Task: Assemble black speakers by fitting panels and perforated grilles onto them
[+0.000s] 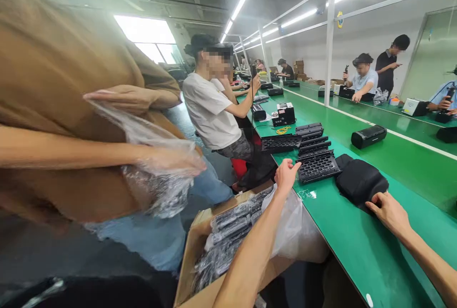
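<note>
My left hand [286,175] is above the near edge of the green bench, its thumb and fingers apart. Its thumb reaches the left side of a black perforated panel [319,167]; whether they touch, I cannot tell. My right hand [390,212] pinches the near edge of a black cloth item [360,182], which lies crumpled on the bench to the panel's right. Below my left forearm, an open cardboard box [194,236] holds several plastic-wrapped dark parts [232,227]. Clear plastic sheeting [291,224] drapes over its bench side.
At left, a person in brown [71,74] handles a clear plastic bag [160,170]. Someone in a white shirt [210,108] sits farther along the green bench [357,246]. More black panels [280,143], a black cylindrical device [369,136] and a metal post [331,36] stand beyond.
</note>
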Motion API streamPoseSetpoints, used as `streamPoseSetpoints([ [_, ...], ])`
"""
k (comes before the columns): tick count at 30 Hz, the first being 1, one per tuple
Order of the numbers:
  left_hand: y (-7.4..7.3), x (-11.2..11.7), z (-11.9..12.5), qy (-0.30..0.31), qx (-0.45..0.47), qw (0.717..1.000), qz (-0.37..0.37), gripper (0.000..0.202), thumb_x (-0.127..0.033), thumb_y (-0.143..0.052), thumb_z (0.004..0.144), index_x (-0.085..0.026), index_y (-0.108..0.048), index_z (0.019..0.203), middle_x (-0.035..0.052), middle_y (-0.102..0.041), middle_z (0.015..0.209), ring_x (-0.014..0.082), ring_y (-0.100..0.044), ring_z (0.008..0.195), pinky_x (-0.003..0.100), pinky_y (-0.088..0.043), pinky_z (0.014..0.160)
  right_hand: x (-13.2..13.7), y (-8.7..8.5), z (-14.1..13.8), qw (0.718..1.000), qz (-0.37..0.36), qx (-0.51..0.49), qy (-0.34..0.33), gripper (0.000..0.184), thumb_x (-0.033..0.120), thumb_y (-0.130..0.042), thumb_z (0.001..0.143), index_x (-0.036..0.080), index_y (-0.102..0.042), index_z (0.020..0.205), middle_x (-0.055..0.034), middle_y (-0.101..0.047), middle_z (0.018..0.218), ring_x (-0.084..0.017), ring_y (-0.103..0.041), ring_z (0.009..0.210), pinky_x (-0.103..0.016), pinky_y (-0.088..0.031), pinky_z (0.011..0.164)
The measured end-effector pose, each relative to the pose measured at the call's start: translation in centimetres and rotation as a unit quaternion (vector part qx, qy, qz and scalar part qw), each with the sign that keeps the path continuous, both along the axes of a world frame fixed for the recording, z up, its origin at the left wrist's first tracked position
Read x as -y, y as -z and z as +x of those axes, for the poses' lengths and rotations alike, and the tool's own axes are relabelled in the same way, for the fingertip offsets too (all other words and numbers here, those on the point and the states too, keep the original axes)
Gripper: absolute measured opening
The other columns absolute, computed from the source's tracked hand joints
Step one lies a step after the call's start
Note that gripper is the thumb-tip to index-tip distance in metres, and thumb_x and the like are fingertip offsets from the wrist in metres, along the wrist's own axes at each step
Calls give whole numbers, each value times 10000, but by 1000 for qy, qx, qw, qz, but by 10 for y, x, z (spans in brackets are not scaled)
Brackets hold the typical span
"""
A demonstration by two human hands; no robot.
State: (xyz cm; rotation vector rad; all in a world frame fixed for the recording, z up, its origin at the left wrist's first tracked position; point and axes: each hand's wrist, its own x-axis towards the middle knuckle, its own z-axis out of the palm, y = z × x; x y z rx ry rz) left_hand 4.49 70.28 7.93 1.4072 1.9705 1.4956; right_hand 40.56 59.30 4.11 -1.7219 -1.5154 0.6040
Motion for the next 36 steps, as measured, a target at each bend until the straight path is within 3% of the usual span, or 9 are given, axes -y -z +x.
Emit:
streamPoseSetpoints([
  [7,0,8,-18,80,22,996,41,235,-446,-637,811,-213,-646,841,-26,-617,675,164,-585,662,268,-457,678,-14,-3,13,1000,3,-13,-3,425,558,-665,984,187,-635,780,21,-606,737,-164,-576,688,-326,-490,725],
  [11,-20,37,-30,104,64,990,72,367,-565,-611,754,-221,-615,880,-33,-593,648,159,-562,581,273,-465,588,-3,-29,43,992,53,-107,52,544,686,-602,962,185,-629,751,20,-587,701,-177,-574,683,-315,-469,687],
  [14,-26,72,-19,163,87,981,60,405,-597,-686,704,-223,-628,848,-45,-565,572,156,-533,513,269,-443,510,35,-57,69,976,88,-186,68,625,795,-579,896,186,-699,828,-14,-651,736,-219,-607,767,-324,-482,719],
  [17,-14,116,27,293,124,948,-26,420,-604,-772,685,-214,-659,795,-50,-549,533,141,-512,477,258,-424,476,92,-86,88,961,99,-248,67,674,844,-614,848,186,-736,922,-57,-715,818,-240,-637,801,-340,-520,743],
  [22,9,184,144,521,171,805,-226,393,-588,-748,750,-210,-644,773,-61,-511,577,111,-484,496,234,-380,490,184,-120,93,912,41,-399,88,548,699,-880,731,179,-764,863,-36,-688,759,-152,-554,637,-254,-466,574],
  [24,11,197,177,561,122,786,-229,311,-506,-694,797,-209,-631,729,-48,-528,594,117,-490,530,248,-390,528,209,-126,86,876,6,-473,94,504,609,-965,666,173,-774,832,-24,-677,725,-132,-525,605,-232,-449,542],
  [28,7,203,198,555,-36,818,-145,159,-362,-643,829,-222,-708,870,-7,-680,757,149,-520,617,300,-458,644,237,-116,63,827,-28,-553,98,500,540,-992,660,185,-802,955,-53,-741,861,-160,-609,702,-259,-520,653],
  [31,3,205,197,526,-61,845,-78,405,-277,-572,869,-240,-653,1264,51,-753,1096,191,-613,781,349,-533,794,244,-89,50,820,-54,-562,94,444,575,-940,726,202,-758,885,-17,-703,800,-132,-554,641,-253,-492,646],
  [36,8,215,209,569,-124,812,-37,398,-284,-519,939,-203,-641,1309,122,-713,1311,304,-622,1183,510,-469,1112,262,-43,61,939,-113,-303,120,566,752,-725,808,207,-622,693,19,-544,623,-160,-465,608,-262,-393,567],
])
